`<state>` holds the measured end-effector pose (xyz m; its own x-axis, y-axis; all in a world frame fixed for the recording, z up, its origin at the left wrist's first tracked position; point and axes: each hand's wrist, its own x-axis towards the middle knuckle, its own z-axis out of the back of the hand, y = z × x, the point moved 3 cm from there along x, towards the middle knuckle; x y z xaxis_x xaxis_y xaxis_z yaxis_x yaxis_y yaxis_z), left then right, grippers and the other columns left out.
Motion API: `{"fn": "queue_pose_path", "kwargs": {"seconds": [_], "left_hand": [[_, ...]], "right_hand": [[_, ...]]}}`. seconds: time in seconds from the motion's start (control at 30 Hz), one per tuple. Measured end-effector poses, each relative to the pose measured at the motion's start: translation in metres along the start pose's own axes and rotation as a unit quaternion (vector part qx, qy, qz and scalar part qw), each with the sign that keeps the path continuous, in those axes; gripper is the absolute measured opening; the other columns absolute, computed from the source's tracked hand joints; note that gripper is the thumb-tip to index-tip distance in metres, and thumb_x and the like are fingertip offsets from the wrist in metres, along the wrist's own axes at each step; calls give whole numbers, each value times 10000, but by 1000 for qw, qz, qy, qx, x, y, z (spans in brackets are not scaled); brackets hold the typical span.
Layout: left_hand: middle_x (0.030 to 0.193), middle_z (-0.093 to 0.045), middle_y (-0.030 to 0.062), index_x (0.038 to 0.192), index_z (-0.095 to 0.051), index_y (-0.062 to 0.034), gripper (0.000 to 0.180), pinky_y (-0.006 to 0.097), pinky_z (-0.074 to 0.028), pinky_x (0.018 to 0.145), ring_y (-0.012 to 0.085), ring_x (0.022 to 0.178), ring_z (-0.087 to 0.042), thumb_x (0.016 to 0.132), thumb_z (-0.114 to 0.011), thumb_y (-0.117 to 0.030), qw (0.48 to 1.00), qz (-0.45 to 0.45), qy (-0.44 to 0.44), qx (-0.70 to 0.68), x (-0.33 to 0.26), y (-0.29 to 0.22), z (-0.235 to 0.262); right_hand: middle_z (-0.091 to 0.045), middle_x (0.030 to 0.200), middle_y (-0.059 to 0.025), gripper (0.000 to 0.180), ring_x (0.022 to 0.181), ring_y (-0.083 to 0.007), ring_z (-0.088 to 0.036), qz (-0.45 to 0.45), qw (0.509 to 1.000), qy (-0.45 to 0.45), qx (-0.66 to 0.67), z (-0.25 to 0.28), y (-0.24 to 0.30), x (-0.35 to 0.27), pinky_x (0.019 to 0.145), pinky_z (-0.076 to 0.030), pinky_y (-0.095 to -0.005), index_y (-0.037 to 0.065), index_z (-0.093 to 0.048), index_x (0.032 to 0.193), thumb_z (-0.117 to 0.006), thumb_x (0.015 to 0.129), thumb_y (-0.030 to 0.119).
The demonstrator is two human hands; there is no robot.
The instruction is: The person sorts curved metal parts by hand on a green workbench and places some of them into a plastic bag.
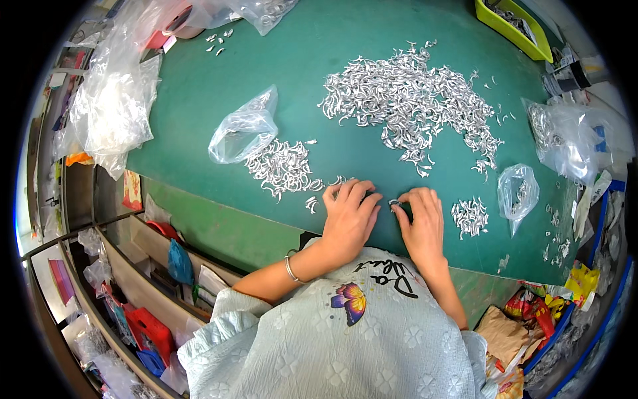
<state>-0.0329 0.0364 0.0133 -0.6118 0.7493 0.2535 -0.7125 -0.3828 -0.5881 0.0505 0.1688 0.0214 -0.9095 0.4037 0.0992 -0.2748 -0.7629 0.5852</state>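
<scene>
My left hand (350,216) rests at the near side of the green table, its bent fingers apart and nothing visible between them. Small curved silver pieces (339,180) lie just past its fingertips. My right hand (423,226) pinches one small silver piece (394,202) between thumb and forefinger. Beyond both hands spreads a large heap of curved silver pieces (405,96). A smaller pile (282,166) sits left of my left hand, against the mouth of a clear plastic bag (246,130). Another small pile (470,217) lies right of my right hand.
A clear bag (518,193) with some pieces stands at the right, near a fuller bag (565,136). A yellow-green tray (515,26) is at the far right. Clear plastic sheeting (113,106) hangs over the left edge. Open drawers (153,253) are below left.
</scene>
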Motion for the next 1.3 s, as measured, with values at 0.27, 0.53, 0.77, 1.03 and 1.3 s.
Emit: {"fn": "queue_pose_path", "kwargs": {"seconds": [0.27,0.53,0.77,1.03,1.3], "left_hand": [[1048,-573,43,1019,-650,-98,303,432,-321,862,250,1041,-532,742,-773,-111,999,-21,1,-45,-8,-8,-6],[991,-555,40,953,-672,-105,243,423,-319,842,249,970,-517,729,-758,-66,1000,12,-8,-12,-14,2,0],[1169,-506,119,1093,-629,-108,352,443,-320,919,318,1118,-465,760,-713,-26,997,55,-45,34,-9,9,9],[1250,-472,138,1096,-623,-113,332,505,-288,970,360,1198,-421,783,-716,-52,997,46,-24,58,-7,11,2],[1257,-462,140,1078,-628,-116,316,516,-282,973,365,1208,-411,782,-719,-50,998,36,-17,40,-3,7,2]], "right_hand": [[-607,834,-112,154,770,-284,-568,-21,996,-57,62,10,-6,2,692,-460,-373,-6,-634,914,-701,778,-32],[-612,946,-116,209,893,-302,-574,12,994,-12,108,1,3,8,777,-469,-376,1,-642,983,-707,786,-13],[-578,923,-90,132,921,-279,-539,33,999,-1,18,-5,5,8,781,-399,-387,56,-620,873,-714,780,61],[-570,981,-120,169,936,-314,-531,-114,976,-73,-169,47,-45,-18,826,-407,-421,38,-619,905,-722,771,55],[-560,979,-129,178,950,-326,-529,-1,996,84,28,20,-12,-26,831,-423,-421,27,-622,909,-724,766,59]]}}
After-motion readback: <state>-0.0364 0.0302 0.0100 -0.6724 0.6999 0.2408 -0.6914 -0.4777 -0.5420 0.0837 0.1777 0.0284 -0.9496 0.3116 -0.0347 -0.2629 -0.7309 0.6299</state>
